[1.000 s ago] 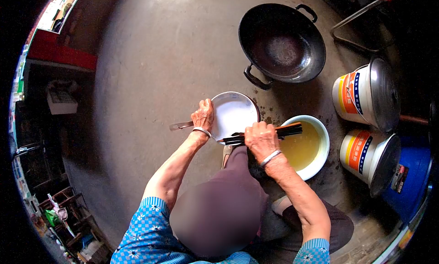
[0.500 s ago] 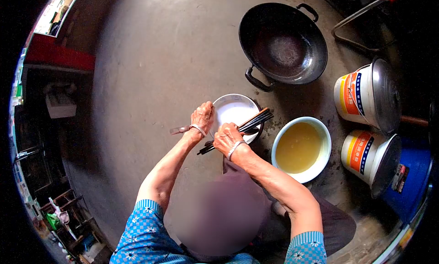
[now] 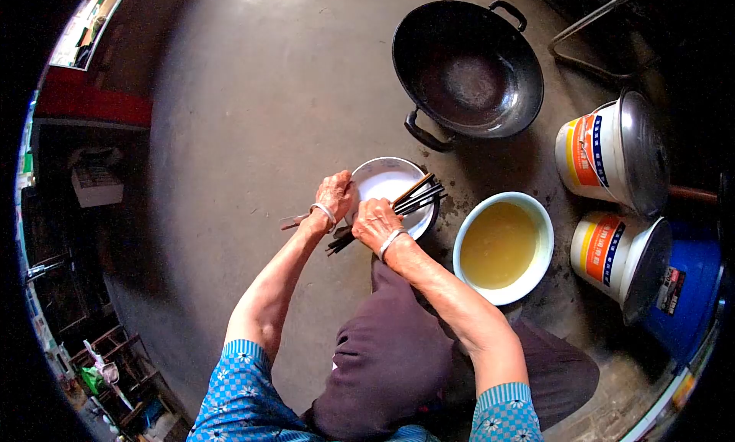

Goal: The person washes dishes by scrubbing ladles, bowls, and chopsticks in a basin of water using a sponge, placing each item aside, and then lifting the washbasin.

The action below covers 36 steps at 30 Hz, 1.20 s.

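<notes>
My left hand (image 3: 335,195) is closed on the left rim of a white bowl (image 3: 387,179); a brown handle-like piece (image 3: 297,221) sticks out to the left beside it. Wrapped round a bundle of dark chopsticks (image 3: 417,198), my right hand (image 3: 377,224) is over the near side of the bowl. The chopsticks lie slantwise, with their ends fanned out on both sides of the hand. To the right of the bowl stands a pale basin (image 3: 543,251) holding cloudy yellowish liquid.
A large black wok (image 3: 468,75) sits on the floor beyond the bowl. Two lidded white buckets (image 3: 579,157) and a blue container (image 3: 693,289) stand at the right. A metal chair leg (image 3: 589,19) is at the upper right, and a shelf with items at the lower left.
My right hand has moved left with the chopsticks, from the basin's edge to above the near side of the white bowl. The left hand has stayed at the bowl's left rim.
</notes>
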Each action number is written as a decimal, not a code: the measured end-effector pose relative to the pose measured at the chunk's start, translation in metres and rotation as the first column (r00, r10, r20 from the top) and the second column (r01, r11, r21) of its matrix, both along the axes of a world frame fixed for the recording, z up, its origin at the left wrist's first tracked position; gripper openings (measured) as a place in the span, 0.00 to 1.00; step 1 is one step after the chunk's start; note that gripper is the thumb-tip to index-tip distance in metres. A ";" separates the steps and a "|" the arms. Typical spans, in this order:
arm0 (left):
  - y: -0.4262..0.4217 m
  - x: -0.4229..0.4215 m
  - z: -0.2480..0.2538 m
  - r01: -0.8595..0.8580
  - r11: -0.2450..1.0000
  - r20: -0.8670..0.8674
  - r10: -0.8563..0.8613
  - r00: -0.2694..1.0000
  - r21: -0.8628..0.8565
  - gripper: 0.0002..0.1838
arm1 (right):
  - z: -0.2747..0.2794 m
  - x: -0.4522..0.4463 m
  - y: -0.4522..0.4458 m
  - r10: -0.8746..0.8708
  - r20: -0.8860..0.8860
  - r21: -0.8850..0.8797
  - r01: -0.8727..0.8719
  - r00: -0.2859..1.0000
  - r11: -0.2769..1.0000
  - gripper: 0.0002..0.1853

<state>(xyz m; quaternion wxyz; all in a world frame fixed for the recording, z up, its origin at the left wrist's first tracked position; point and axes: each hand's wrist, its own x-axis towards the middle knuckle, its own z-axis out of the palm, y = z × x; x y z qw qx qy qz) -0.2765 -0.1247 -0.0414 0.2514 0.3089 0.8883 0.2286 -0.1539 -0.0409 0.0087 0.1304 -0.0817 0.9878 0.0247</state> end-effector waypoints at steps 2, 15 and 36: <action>-0.001 0.000 0.000 -0.001 1.000 -0.005 0.001 1.000 0.002 0.09 | -0.007 0.002 0.001 -0.002 -0.039 0.002 0.002 0.999 1.000 0.07; -0.014 0.001 0.006 -0.002 0.989 -0.004 0.003 1.000 0.145 0.10 | -0.014 0.012 0.004 -0.071 -0.308 0.003 0.076 0.949 0.997 0.07; -0.032 -0.001 0.000 -0.118 0.979 0.024 0.115 0.993 0.167 0.09 | 0.053 0.063 0.068 -0.685 -0.284 -0.582 0.447 0.671 0.680 0.05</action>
